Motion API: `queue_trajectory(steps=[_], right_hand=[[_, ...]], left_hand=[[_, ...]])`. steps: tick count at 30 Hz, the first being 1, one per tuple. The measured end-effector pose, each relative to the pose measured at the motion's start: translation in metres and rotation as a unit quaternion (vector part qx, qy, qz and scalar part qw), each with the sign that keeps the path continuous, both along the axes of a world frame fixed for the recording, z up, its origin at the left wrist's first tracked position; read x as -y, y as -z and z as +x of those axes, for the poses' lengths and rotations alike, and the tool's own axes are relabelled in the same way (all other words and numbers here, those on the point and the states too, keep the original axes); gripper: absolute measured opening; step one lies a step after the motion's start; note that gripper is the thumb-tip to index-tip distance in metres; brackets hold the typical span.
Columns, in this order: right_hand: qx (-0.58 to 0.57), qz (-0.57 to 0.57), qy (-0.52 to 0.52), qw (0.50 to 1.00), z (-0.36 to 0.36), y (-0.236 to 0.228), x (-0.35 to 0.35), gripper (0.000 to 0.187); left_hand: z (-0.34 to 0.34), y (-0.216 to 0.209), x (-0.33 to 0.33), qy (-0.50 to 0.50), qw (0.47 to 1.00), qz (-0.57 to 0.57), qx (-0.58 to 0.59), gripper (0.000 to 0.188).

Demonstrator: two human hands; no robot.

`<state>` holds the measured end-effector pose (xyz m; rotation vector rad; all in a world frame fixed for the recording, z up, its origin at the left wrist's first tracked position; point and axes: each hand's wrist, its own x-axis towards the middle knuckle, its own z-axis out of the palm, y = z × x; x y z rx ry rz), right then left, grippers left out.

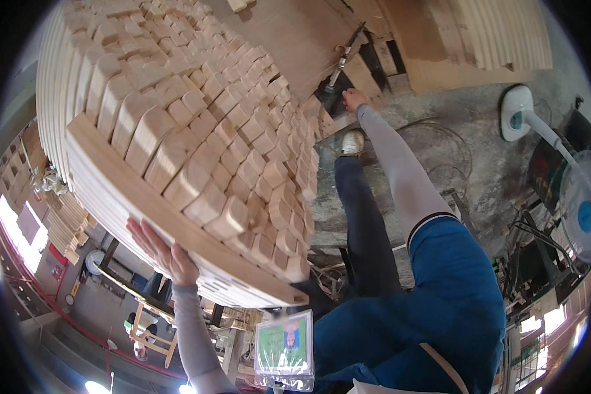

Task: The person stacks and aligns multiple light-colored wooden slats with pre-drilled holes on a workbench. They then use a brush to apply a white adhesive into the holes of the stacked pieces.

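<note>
A tall stack of pale wooden pieces (223,141) with rounded ends fills the left and middle of the view. Along its near side lies a long, slightly curved wooden board (177,203). My left hand (164,253) rests flat against the stack's side by this board, fingers stretched out. Farther off, my right hand (354,100) is low beside the stack's far right corner, its fingers curled closed. Whatever it grips, if anything, is too small to make out. Just beyond it, a metal rod-like tool (341,62) with a dark end leans near wooden slats.
A white standing fan (578,203) and another white rounded fixture (517,111) are at the right. Cables or hoses (450,134) lie on the concrete floor. More stacked boards (499,33) stand at the far right. Another person (141,328) is in the background, lower left.
</note>
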<state>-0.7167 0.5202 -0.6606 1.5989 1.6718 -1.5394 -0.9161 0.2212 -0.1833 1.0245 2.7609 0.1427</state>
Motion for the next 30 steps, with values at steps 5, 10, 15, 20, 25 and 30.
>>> queue_trajectory(steps=[5, 10, 15, 20, 25, 30], right_hand=[[-0.032, -0.124, 0.233, 0.964, -0.049, 0.026, 0.024, 0.090], [-0.100, -0.216, 0.341, 0.909, -0.066, 0.019, 0.004, 0.055], [-0.129, -0.204, 0.260, 0.935, -0.054, -0.069, -0.007, 0.024], [-0.148, -0.306, 0.121, 0.933, 0.021, -0.201, -0.046, 0.028], [-0.117, -0.197, 0.070, 0.971, 0.128, -0.358, -0.030, 0.031], [-0.260, -0.290, 0.116, 0.914, 0.170, -0.540, 0.039, 0.045]], left_hand=[[0.020, 0.000, 0.007, -0.076, 0.996, 0.021, 0.035, 0.070], [0.014, 0.003, 0.011, -0.086, 0.990, 0.095, 0.064, 0.071], [0.015, -0.008, 0.004, -0.084, 0.995, 0.029, 0.042, 0.070], [0.011, -0.013, 0.007, 0.007, 0.999, -0.035, -0.027, 0.062], [0.016, -0.012, 0.007, -0.021, 0.997, -0.016, -0.075, 0.057], [0.024, -0.014, 0.012, -0.046, 0.994, -0.015, -0.096, 0.054]])
